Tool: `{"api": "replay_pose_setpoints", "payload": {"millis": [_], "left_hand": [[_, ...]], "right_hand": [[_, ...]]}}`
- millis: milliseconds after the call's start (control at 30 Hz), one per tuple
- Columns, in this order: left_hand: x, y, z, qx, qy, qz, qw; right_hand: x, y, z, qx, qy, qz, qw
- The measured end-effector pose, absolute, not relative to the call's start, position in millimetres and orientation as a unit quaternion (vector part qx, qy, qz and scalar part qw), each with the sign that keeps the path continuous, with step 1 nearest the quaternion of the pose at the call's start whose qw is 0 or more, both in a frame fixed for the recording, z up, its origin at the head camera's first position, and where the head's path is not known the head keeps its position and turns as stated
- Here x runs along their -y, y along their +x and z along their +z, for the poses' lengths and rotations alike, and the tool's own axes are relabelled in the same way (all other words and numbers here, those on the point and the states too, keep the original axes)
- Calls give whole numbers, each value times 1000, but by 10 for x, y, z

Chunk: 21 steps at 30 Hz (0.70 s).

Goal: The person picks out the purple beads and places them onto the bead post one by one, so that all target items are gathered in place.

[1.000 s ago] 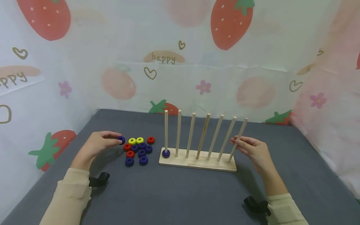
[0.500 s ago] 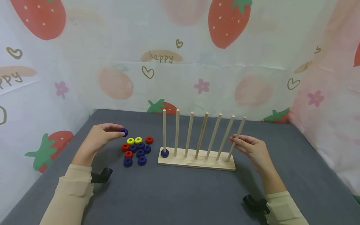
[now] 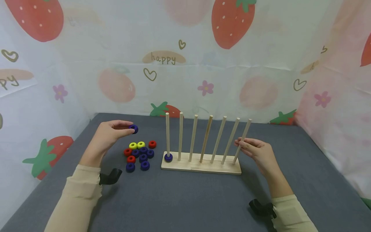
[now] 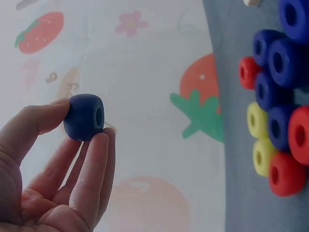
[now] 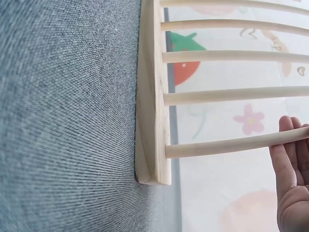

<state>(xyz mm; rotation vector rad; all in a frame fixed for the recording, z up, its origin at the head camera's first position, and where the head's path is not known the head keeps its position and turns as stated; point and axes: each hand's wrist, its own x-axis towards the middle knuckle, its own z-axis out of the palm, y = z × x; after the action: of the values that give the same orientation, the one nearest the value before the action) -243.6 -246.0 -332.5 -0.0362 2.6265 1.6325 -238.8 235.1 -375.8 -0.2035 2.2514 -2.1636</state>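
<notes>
Between thumb and fingertips my left hand pinches a blue bead, held in the air above and behind the loose beads. In the left wrist view its hole faces right. My right hand grips the rightmost peg of a wooden peg rack, thumb on the near side; the right wrist view shows fingers behind that peg. A row of several upright pegs stands on the rack's base. One blue bead sits at the foot of the leftmost peg.
Left of the rack, loose beads lie on the grey tablecloth: several blue ones, two yellow ones and three red ones. A strawberry-print curtain hangs around the table's back and sides.
My left hand has lifted the blue bead from beside the pile and carried it up and to the right. The right hand stays on the rightmost peg. The head view has shifted slightly.
</notes>
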Motion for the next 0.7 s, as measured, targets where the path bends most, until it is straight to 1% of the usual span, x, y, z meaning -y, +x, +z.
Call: {"api": "replay_pose_setpoints", "payload": {"millis": [267, 700], "left_hand": [[2318, -2475, -3195, -849, -4, 528, 3], [2178, -2516, -3053, -837, 6, 547, -6]], "right_hand": [[-2361, -2395, -3767, -710, -68, -701, 9], [-2362, -2397, -3772, -709, -68, -702, 7]]}}
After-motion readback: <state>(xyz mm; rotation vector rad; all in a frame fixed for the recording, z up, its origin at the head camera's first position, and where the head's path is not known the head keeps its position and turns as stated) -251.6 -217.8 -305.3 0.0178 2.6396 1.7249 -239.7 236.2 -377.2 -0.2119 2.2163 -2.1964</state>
